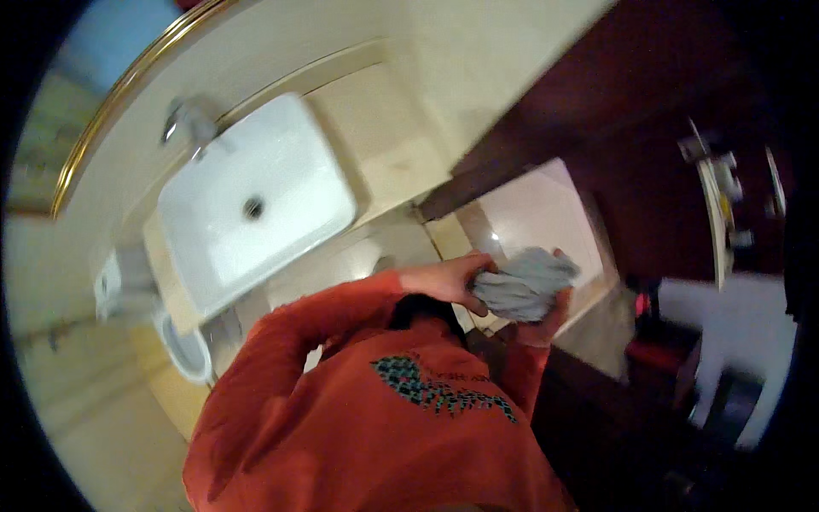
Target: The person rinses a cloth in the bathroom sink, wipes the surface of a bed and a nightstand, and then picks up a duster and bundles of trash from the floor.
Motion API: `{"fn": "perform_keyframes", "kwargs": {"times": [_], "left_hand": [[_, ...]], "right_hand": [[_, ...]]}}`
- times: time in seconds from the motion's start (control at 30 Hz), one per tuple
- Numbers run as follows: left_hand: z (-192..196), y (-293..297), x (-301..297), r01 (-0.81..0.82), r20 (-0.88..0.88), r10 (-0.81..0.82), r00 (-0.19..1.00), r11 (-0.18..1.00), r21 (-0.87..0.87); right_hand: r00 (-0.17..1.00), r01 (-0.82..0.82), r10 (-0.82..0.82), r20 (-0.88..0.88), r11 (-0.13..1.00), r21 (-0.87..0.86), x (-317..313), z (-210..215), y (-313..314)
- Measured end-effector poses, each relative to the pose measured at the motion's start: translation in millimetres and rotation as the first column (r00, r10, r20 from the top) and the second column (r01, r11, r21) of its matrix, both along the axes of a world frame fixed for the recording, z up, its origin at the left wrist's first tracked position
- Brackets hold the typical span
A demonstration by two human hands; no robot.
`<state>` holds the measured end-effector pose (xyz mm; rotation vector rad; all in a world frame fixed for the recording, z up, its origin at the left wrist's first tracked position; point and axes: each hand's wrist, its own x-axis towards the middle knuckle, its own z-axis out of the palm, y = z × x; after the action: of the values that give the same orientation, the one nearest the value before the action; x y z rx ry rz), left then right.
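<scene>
A bunched grey cloth (529,286) is held between my two hands, right of the middle of the view and in front of my body. My left hand (452,282) grips its left side, thumb and fingers closed on the fabric. Cupped under and around the right side is my right hand (550,320), its fingers partly hidden by the cloth. The cloth is crumpled into a bundle, so its full shape cannot be seen. Both my arms wear orange-red sleeves.
A white rectangular basin (256,209) with a metal tap (192,128) stands on a beige counter (384,128) at left. A gold-framed mirror (128,90) hangs behind it. Below is a white rounded container (186,352). A dark brown door (614,94) rises at the right.
</scene>
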<state>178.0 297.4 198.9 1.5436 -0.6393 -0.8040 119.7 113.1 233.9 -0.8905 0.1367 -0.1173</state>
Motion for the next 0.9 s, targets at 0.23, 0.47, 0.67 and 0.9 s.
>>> {"fn": "perform_keyframes", "kwargs": {"times": [0.23, 0.47, 0.67, 0.9], "left_hand": [[31, -79, 47, 0.082, -0.039, -0.082, 0.996, 0.997, -0.011], [21, -213, 70, 0.133, -0.28, -0.182, 0.943, 0.974, -0.186], [42, -309, 78, 0.262, -0.22, -0.325, 0.92, 0.926, -0.271], [32, -378, 123, 0.31, -0.162, -0.342, 0.926, 0.931, -0.194]], "right_hand": [[0.962, 0.274, -0.272, -0.026, 0.958, 0.09, -2, -21, -63], [0.959, 0.188, -0.25, -0.132, 0.912, -0.366, -4, -48, -172], [0.835, 0.453, -0.549, -0.044, 0.729, -0.513, 5, -38, -248], [0.667, 0.687, -0.744, -0.036, 0.633, -0.357, 8, -13, -301]]}}
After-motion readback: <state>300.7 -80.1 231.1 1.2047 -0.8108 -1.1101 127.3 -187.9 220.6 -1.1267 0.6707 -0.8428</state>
